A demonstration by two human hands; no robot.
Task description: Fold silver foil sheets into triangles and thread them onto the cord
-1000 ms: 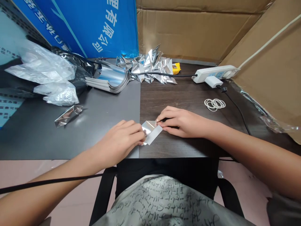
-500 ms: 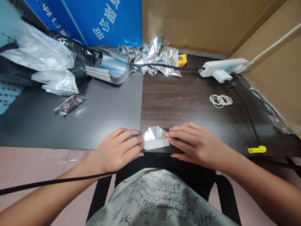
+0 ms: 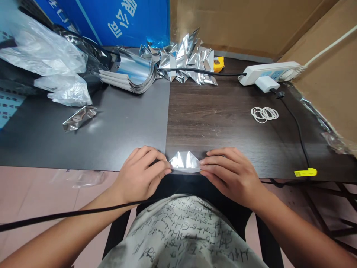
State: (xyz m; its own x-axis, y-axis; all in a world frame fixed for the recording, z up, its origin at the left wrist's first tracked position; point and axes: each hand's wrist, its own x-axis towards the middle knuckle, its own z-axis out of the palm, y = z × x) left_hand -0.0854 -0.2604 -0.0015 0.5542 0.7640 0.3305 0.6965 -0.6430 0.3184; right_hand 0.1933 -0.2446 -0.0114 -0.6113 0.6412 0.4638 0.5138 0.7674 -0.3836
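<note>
A small piece of silver foil (image 3: pixel 184 160), folded with slanted sides, lies at the table's front edge. My left hand (image 3: pixel 143 171) pinches its left end between thumb and fingers. On the other side, my right hand (image 3: pixel 232 172) grips the right end the same way. The foil's lower edge looks rounded and bent. Parts of both ends are hidden under my fingertips. Farther left on the table rests a crumpled silver foil packet (image 3: pixel 79 118), apart from my hands.
At the back stand a curved stack of foil sheets (image 3: pixel 136 76), a heap of folded foil pieces (image 3: pixel 184 59) and a yellow tape measure (image 3: pixel 219 64). White rubber bands (image 3: pixel 264 114), a power strip (image 3: pixel 270 71) and a black cable (image 3: pixel 298 130) are on the right. Plastic bags (image 3: pixel 55 63) lie left.
The flat pale strip along the foil's front edge has turned under and no longer shows as a band. My right thumb has come up to the foil. The view has shifted slightly.
</note>
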